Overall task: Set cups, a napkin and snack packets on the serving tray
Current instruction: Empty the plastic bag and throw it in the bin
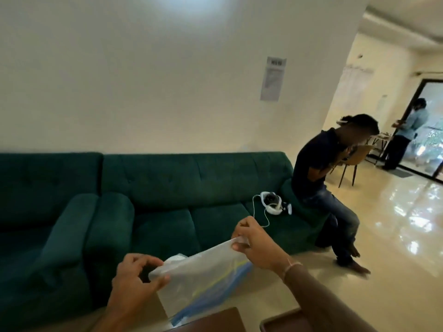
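Both hands hold a translucent plastic bag (203,279) in the air toward six o'clock of the view. The left hand (136,276) pinches the bag's near top corner at about seven o'clock between thumb and fingertips, the other fingers curled loosely. The right hand (254,245), at about five o'clock, grips the far upper corner with thumb and fingers closed on the film. The bag hangs stretched between them; inside it are pale blue and yellow shapes, perhaps folded items, too blurred to tell. Under the bag, at the bottom edge, lies a brown surface (215,319), maybe the tray or a table. A green sofa (167,188) fills nine o'clock, with a white headset (272,202) on its seat and a seated person (316,178) at three o'clock.
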